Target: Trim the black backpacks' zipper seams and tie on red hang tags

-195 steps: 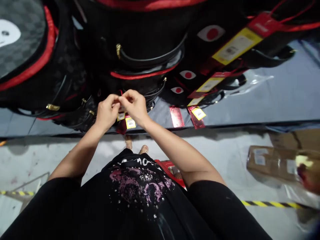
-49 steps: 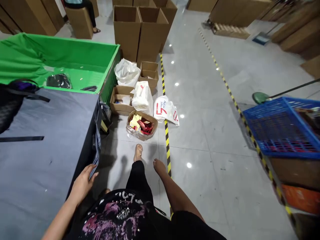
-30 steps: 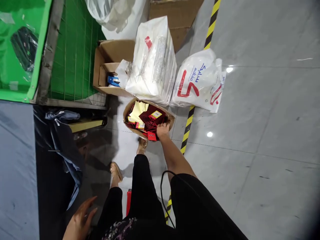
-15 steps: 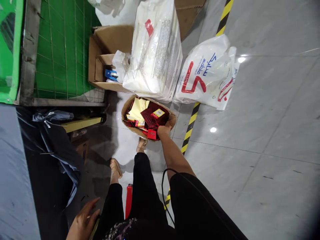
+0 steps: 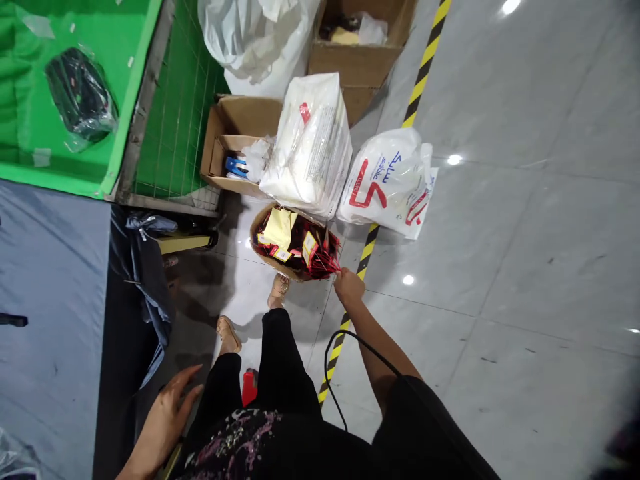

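Observation:
My right hand [image 5: 349, 287] is closed on the strings of a bunch of red hang tags [image 5: 324, 260] at the right end of a small cardboard box [image 5: 259, 219]. The bunch fans out over the rim. Inside the box lie more dark red tags, a tag with a white and yellow face [image 5: 309, 247], and a pale yellow packet [image 5: 279, 228]. My left hand [image 5: 167, 410] hangs at the lower left, fingers apart, holding nothing, near the grey cloth-covered table [image 5: 50, 300].
Beyond the box stand a plastic-wrapped white bundle [image 5: 313, 143], a white sabic bag [image 5: 385, 180] and an open carton [image 5: 213, 157] with a blue tape dispenser [image 5: 237, 167]. At the left is a green-lined cage [image 5: 175, 127]. Black-yellow tape [image 5: 423, 70] crosses the floor.
My right hand has drawn back to the right out of the box, pulling the bunch of red tags to the rim. My left hand stays low and open. The view has tilted and widened.

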`<state>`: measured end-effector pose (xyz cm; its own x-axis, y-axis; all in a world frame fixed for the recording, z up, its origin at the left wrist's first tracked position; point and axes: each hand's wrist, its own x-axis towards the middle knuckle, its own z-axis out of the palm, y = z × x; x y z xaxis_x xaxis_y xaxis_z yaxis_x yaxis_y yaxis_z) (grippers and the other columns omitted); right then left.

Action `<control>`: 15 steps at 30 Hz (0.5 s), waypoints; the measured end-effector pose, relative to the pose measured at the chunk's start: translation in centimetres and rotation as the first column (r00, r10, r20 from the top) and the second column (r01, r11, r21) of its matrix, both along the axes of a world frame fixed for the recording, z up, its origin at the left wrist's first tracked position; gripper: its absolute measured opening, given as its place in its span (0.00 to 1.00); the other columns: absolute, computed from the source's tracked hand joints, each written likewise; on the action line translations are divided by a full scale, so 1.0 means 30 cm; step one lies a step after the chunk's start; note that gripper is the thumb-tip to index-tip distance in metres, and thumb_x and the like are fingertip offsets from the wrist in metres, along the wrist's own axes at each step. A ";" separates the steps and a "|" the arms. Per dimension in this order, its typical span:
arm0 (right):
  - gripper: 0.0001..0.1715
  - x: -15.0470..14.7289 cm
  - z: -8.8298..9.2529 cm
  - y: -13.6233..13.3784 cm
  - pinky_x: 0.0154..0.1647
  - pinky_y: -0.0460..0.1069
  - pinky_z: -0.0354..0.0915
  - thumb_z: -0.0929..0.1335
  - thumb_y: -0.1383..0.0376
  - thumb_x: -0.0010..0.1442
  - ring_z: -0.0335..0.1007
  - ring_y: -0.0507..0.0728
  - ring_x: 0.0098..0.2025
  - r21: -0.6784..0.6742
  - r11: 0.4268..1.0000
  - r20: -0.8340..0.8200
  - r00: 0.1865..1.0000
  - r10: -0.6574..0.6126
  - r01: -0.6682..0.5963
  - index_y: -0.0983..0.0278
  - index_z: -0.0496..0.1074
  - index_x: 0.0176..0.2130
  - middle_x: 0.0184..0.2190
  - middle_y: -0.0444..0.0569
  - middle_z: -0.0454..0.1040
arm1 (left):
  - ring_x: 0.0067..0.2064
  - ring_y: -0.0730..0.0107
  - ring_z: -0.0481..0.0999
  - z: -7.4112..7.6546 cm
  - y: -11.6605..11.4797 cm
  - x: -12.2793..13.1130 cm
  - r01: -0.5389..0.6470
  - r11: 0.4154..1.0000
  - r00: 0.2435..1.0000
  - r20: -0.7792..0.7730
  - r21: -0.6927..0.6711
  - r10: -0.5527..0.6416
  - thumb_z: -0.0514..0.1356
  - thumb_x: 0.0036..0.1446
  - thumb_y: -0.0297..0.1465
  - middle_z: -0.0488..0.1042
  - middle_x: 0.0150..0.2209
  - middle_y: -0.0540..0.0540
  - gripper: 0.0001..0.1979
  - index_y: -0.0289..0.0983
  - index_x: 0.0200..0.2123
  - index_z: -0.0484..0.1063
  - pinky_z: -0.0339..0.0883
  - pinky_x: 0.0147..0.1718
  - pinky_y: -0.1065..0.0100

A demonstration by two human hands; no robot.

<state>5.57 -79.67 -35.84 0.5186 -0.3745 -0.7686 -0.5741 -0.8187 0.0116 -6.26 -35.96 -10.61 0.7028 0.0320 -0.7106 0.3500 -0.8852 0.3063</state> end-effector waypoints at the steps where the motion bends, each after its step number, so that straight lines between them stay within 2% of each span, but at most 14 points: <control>1: 0.22 -0.026 0.045 -0.011 0.42 0.50 0.62 0.55 0.61 0.70 0.74 0.60 0.47 -0.013 1.000 -0.003 1.000 -0.010 0.010 0.66 0.72 0.49 0.43 0.59 0.77 | 0.49 0.62 0.80 0.009 0.005 -0.003 -0.002 1.000 1.000 0.003 -0.009 0.002 0.56 0.61 0.45 0.79 0.49 0.47 0.20 0.44 0.52 0.73 0.76 0.48 0.63; 4: 0.23 -0.095 0.160 -0.031 0.40 0.50 0.62 0.55 0.62 0.70 0.74 0.61 0.46 -0.043 0.999 -0.012 0.999 -0.031 0.031 0.66 0.72 0.49 0.43 0.59 0.77 | 0.51 0.62 0.78 0.030 0.020 -0.024 -0.013 0.999 1.000 0.010 -0.036 0.013 0.55 0.62 0.45 0.78 0.50 0.46 0.21 0.43 0.54 0.71 0.74 0.50 0.62; 7: 0.24 -0.137 0.243 -0.027 0.39 0.50 0.61 0.54 0.62 0.70 0.74 0.61 0.46 -0.058 0.998 -0.017 0.999 -0.037 0.036 0.67 0.73 0.48 0.44 0.59 0.77 | 0.52 0.61 0.77 0.048 0.034 -0.061 -0.042 0.998 0.999 0.016 -0.055 0.043 0.54 0.63 0.45 0.76 0.52 0.45 0.21 0.43 0.55 0.69 0.73 0.52 0.60; 11: 0.24 -0.158 0.310 0.018 0.39 0.49 0.60 0.54 0.62 0.69 0.73 0.61 0.46 -0.036 0.999 -0.013 1.000 -0.009 0.008 0.67 0.73 0.48 0.44 0.58 0.77 | 0.52 0.61 0.78 0.070 0.052 -0.121 -0.093 0.993 0.995 0.025 -0.071 0.095 0.54 0.63 0.45 0.76 0.52 0.45 0.21 0.43 0.55 0.69 0.72 0.52 0.60; 15: 0.22 -0.185 0.354 0.108 0.39 0.49 0.59 0.55 0.62 0.69 0.72 0.61 0.45 0.050 0.998 0.000 0.999 0.043 -0.043 0.66 0.73 0.46 0.42 0.57 0.77 | 0.51 0.60 0.78 0.089 0.051 -0.158 -0.128 0.989 0.991 0.020 -0.077 0.130 0.54 0.63 0.44 0.76 0.52 0.45 0.20 0.43 0.54 0.70 0.73 0.51 0.60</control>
